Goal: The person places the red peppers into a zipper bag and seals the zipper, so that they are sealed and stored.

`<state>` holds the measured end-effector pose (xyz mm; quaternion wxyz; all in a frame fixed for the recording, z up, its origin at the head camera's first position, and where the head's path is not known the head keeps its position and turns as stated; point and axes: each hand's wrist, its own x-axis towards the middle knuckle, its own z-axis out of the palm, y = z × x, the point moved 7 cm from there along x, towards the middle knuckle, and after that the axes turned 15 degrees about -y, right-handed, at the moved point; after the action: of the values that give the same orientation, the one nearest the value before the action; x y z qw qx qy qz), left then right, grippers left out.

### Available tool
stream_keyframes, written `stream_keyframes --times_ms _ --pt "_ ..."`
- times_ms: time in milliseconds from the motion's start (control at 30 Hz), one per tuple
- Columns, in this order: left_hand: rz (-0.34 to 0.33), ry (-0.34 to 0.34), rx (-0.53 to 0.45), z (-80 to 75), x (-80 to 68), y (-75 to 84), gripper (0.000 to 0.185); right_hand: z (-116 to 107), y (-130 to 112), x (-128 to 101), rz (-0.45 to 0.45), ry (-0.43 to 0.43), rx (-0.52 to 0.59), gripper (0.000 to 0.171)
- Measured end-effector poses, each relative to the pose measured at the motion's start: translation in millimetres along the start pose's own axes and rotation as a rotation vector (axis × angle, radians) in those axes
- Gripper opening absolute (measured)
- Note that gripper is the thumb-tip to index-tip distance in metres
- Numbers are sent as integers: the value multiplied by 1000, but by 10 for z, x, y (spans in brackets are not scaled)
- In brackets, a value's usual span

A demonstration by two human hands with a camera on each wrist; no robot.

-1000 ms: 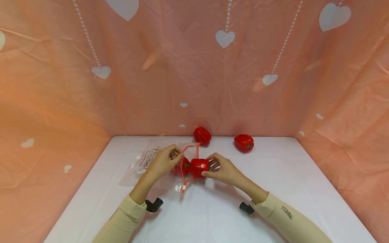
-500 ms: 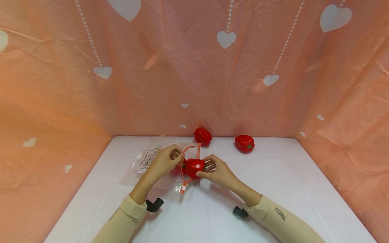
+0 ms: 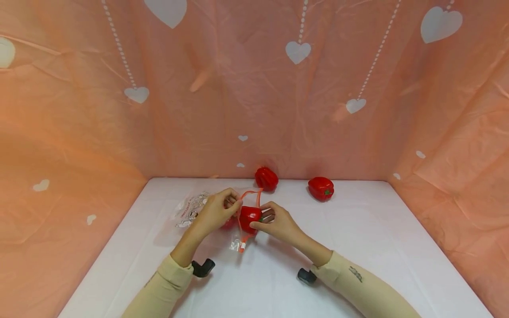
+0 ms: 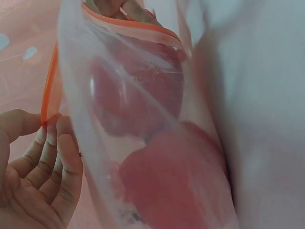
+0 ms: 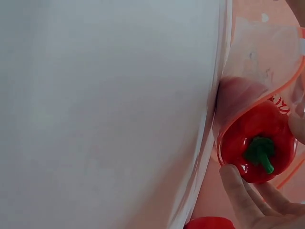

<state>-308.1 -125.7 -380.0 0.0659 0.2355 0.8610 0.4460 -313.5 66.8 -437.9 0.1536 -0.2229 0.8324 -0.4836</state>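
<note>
Pepper [image 3: 249,217], red and glossy, now sits within the orange-edged mouth of the clear bag [image 3: 186,211] on the white table [image 3: 274,287]. A second ago it was just outside that mouth; since then it has moved leftward, and the green stem of the second pepper [image 4: 167,181], already deeper in the bag, no longer shows from the head view. The right hand [image 3: 278,223] has travelled with it, thumb and fingers clamped round the stem end. The left hand [image 3: 218,211] has barely moved: its thumb and forefinger pinch the orange edge [image 4: 51,83], the other fingers slightly curled beside the film. Behind the bag, the third pepper [image 3: 266,179] lies where it lay, near the cloth [image 3: 262,110], and the fourth pepper [image 3: 321,189] rests unmoved, well to the right. For writing, the bag carries a line of red lettering beside a black-outlined drawing, too small to read; red strokes also show past the pepper from the right wrist, partly covered. A small white label [image 3: 243,245] marks the orange edge's near end, and a dark print [image 3: 355,274] on the right sleeve is illegible.
</note>
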Motion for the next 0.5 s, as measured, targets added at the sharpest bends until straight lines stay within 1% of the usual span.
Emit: stream_keyframes --times_ms 233,367,500 --pt "7 3 27 -3 -2 4 6 55 -39 57 -3 -15 -1 54" --pt "33 7 62 -14 1 22 6 74 -66 96 -18 -6 -16 55" --pt "62 -2 86 -9 3 29 5 94 -63 149 -21 -5 -18 53"
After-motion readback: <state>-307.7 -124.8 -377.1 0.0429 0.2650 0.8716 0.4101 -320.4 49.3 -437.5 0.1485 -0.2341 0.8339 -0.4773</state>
